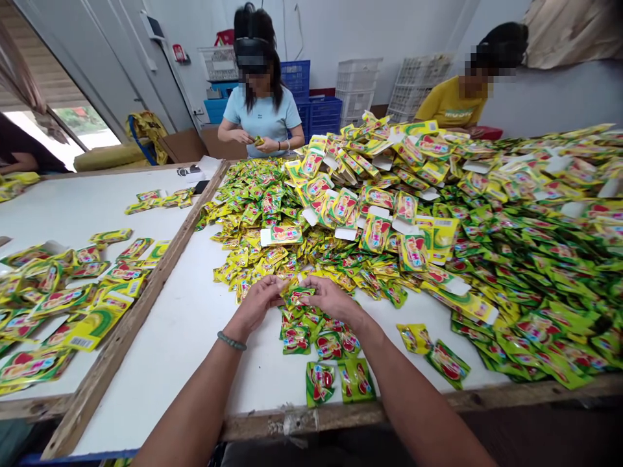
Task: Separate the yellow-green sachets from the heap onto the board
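Observation:
Both hands meet over the white table, at the near edge of a heap of small yellow-and-green sachets (257, 259). My left hand (260, 303), below a green bead bracelet (232, 340), is closed with thumb and fingers pinching the left side of a small sachet (300, 296) printed with red fruit. On the right side of it, my right hand (333, 299) pinches with its fingers curled. Whether more than one sachet is between the hands I cannot tell. Just below them lie several loose green sachets (329, 346), with a pair (357, 381) nearer the table edge.
Flat printed cartons (374, 233) lie piled on the sachets. A wooden strip (160, 279) divides the table; more cartons (63, 298) lie left of it. A wooden rim (272, 425) runs along the front. A person in light blue (265, 117) handles a sachet opposite; another in yellow (452, 100) sits right.

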The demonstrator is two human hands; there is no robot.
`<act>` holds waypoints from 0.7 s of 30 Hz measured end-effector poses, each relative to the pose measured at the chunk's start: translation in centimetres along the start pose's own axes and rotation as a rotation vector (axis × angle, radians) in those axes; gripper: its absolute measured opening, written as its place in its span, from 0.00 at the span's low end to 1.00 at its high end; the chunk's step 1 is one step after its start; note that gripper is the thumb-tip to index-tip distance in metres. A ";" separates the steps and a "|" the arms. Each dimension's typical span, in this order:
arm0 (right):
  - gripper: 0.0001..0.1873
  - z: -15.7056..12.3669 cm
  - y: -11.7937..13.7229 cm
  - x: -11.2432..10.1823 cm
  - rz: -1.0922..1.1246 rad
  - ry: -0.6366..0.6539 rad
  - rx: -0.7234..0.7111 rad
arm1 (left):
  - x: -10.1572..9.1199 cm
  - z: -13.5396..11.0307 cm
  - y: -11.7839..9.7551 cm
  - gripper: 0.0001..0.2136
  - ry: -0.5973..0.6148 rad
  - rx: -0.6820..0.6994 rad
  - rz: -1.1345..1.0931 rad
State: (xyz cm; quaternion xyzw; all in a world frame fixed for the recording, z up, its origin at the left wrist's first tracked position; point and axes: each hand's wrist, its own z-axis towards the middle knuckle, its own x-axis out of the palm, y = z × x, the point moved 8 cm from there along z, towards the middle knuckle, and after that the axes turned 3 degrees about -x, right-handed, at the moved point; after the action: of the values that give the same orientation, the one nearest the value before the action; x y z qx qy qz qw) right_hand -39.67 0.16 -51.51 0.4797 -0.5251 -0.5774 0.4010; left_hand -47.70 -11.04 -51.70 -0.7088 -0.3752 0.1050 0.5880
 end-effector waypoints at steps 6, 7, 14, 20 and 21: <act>0.18 0.5 -1.0 -1.2 0.178 -0.210 0.008 | 0.4 0.5 0.6 0.20 -0.164 0.053 -0.114; 0.19 0.5 -0.9 -1.1 0.251 -0.209 0.000 | 0.3 0.7 0.9 0.20 -0.171 0.030 -0.169; 0.20 -0.2 1.2 -0.9 0.077 -0.275 -0.140 | 0.7 0.6 2.4 0.13 -0.066 -0.202 -0.369; 0.19 -0.4 1.4 -1.3 -0.040 -0.397 -0.138 | 0.4 0.4 0.4 0.13 -0.169 0.035 -0.184; 0.18 -0.3 0.8 -1.0 -0.041 -0.367 -0.083 | 0.6 0.4 0.1 0.12 -0.159 0.070 -0.131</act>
State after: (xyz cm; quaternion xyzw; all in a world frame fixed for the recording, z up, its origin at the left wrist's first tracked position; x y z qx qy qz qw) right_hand -39.21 0.92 -50.57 0.3602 -0.5553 -0.6843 0.3061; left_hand -47.49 -10.37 -51.78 -0.6511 -0.4625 0.1352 0.5864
